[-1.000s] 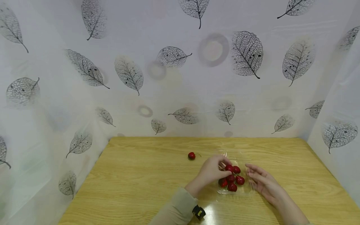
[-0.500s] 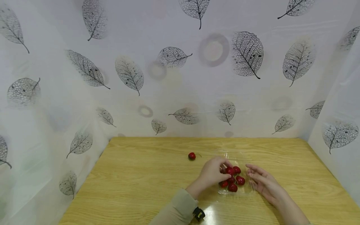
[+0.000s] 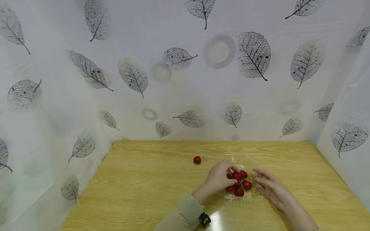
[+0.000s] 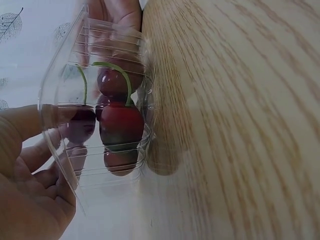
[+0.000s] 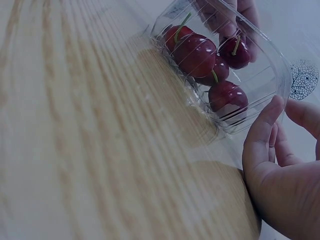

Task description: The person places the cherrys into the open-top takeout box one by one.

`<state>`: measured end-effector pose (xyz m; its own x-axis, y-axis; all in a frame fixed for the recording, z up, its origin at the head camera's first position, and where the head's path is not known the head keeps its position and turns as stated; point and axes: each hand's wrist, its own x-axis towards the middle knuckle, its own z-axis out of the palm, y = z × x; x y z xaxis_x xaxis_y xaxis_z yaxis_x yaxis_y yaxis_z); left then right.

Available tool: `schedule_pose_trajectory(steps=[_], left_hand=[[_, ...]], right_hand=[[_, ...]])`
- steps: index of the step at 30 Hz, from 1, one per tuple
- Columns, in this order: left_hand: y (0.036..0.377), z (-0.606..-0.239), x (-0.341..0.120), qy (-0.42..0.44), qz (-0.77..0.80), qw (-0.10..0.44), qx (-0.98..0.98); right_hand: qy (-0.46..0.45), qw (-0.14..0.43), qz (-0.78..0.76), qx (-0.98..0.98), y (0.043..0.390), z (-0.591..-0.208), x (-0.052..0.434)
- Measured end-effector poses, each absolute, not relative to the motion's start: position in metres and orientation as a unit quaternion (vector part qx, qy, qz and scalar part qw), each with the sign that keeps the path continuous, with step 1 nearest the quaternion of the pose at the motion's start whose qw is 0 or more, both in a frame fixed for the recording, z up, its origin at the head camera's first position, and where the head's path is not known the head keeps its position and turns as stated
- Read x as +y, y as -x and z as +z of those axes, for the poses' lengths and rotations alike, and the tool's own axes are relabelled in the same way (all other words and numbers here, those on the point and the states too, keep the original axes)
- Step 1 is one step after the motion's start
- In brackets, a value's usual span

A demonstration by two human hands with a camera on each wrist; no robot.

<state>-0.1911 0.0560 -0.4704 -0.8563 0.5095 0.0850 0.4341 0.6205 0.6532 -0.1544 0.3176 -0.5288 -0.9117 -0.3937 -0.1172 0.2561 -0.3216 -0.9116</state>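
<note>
A clear plastic container [image 3: 254,192] stands on the wooden table with several red, stemmed cherries [image 3: 239,192] inside. Reaching in from the left, my left hand [image 3: 219,175] pinches one cherry [image 4: 81,124] between thumb and fingers, slightly higher than the others. My right hand [image 3: 273,189] is at the container's right side; its thumb and fingers lie on either side of the rim and pinch it, as the right wrist view [image 5: 285,165] shows. The container's left wall is partly hidden behind my left hand in the head view.
A single cherry [image 3: 197,160] with its stem lies on the table [image 3: 144,186], behind and left of the container. A pale sheet [image 3: 185,83] printed with leaves stands around the back and sides of the table. A black strap [image 3: 204,219] is at the left sleeve.
My left hand has shifted slightly down with the pinched cherry, closer to the other cherries. My right hand and the container have stayed almost still.
</note>
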Motion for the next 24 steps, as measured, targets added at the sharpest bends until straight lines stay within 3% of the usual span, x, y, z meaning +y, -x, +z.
schedule_pose_trajectory(steps=[24], left_hand=[[0.1969,-0.4731,0.0498,-0.244,0.438,0.075,0.862]], right_hand=[[0.090,0.208,-0.828,0.513,0.1555,-0.5302,0.3181]])
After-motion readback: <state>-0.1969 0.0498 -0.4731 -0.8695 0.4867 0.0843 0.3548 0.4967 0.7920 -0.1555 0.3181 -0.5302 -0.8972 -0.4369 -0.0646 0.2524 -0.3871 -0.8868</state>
